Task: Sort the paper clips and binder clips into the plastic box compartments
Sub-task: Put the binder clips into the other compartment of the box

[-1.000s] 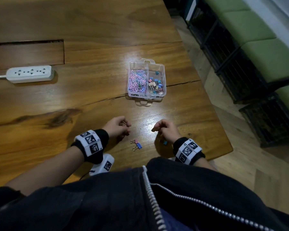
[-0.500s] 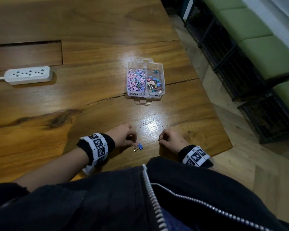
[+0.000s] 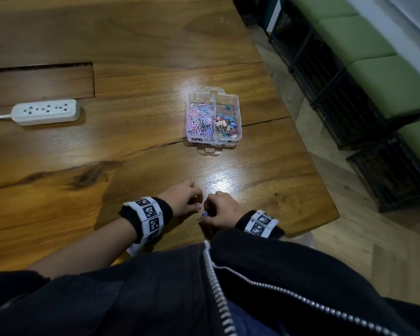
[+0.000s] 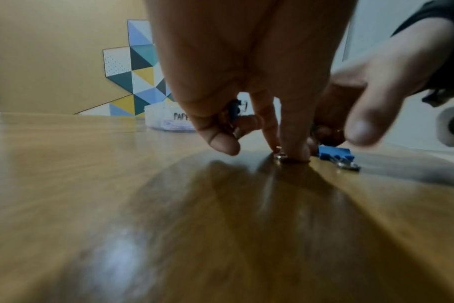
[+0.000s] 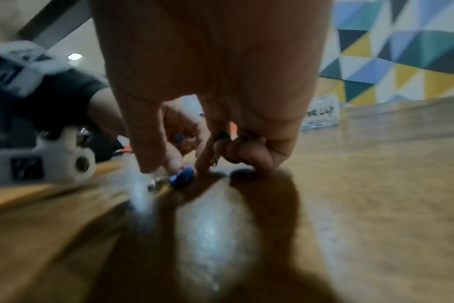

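Both hands meet at the table's near edge. My right hand (image 3: 205,213) pinches a blue binder clip (image 5: 182,177) that lies on the wood, thumb and forefinger on either side; its other fingers are curled. My left hand (image 3: 198,204) keeps a dark blue binder clip (image 4: 233,111) tucked in its curled fingers, and one fingertip (image 4: 296,155) presses a small clip, mostly hidden, onto the table. The clear plastic box (image 3: 214,141) stands farther back, with pastel paper clips (image 3: 200,118) in its left compartment and coloured binder clips (image 3: 226,124) in its right.
A white power strip (image 3: 46,115) lies at the far left beside a recessed panel (image 3: 39,81). The table's right edge (image 3: 325,190) drops to the floor. Black crates with green cushions (image 3: 374,81) line the right wall.
The right hand has moved left onto the blue binder clip. The left hand has gone to the pink clip, which is now hidden under its fingers. The two hands now nearly touch.
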A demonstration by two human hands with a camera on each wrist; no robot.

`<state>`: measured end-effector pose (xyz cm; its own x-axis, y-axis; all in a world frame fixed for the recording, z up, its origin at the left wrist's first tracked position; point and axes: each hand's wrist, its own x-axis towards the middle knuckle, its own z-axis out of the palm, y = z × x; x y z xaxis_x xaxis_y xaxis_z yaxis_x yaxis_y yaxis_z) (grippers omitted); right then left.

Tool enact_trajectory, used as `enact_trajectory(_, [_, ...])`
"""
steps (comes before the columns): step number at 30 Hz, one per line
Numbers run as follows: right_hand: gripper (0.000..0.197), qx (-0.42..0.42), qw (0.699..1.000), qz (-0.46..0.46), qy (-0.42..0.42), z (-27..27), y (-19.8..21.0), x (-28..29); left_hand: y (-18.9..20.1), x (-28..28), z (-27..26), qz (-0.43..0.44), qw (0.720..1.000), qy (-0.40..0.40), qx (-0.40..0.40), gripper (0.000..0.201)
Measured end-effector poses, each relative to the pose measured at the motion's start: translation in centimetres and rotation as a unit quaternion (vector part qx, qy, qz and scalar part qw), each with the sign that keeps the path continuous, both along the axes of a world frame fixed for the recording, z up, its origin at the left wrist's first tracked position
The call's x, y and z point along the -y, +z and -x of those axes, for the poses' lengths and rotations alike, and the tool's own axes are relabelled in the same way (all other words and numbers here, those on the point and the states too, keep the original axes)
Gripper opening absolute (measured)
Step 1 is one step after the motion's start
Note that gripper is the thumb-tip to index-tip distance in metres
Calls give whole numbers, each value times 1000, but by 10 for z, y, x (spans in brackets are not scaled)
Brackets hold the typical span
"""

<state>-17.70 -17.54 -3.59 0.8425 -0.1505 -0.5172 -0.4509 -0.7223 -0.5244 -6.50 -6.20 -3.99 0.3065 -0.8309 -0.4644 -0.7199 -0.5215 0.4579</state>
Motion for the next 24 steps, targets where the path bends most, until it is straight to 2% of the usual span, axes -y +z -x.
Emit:
enact_trajectory(3, [34,27,999,30,15,-1,-9,-2,1,1,-1,17,1000,20,-9,12])
enact_trajectory(4, [32,33,999,25,18,-1,-10,-3,3,1,-3,35,997,56,-35,9])
enact_trajectory(6, [27,46,999,11,24,0,-12,-2,5,2,-6,61,974,179,-125,22])
enact_trajectory(7, [24,52,998,6,29,1,-12,-1,7,4,-8,74,941,262,-204,22])
enact_trajectory(8, [22,57,998,4,34,2,-9,1,9,6,-10,88,889,338,-295,20])
enact_trajectory(10, [19,64,997,10,31,4,-8,8,16,13,-15,121,759,441,-464,17])
enact_trajectory(11, [18,68,997,14,23,5,-8,13,20,18,-20,134,705,466,-519,18])
enact_trajectory(12, [17,71,997,18,17,7,-8,17,24,23,-24,145,668,476,-553,18])
enact_trajectory(13, [16,76,997,22,13,8,-9,19,28,29,-27,155,646,478,-575,19])
enact_trajectory(15, [20,88,996,15,19,10,-10,22,37,43,-32,166,640,464,-590,23])
enact_trajectory(18, [34,85,994,-1,65,10,-10,18,48,66,-38,161,685,427,-569,25])
enact_trajectory(20, [31,86,991,-5,101,11,-11,17,52,79,-43,154,714,421,-538,23])
enact_trajectory(21, [27,88,990,-8,106,11,-12,17,53,86,-46,150,719,431,-524,20])
enact_trajectory(24, [19,60,994,-4,94,10,-9,26,58,106,-52,148,698,463,-525,8])
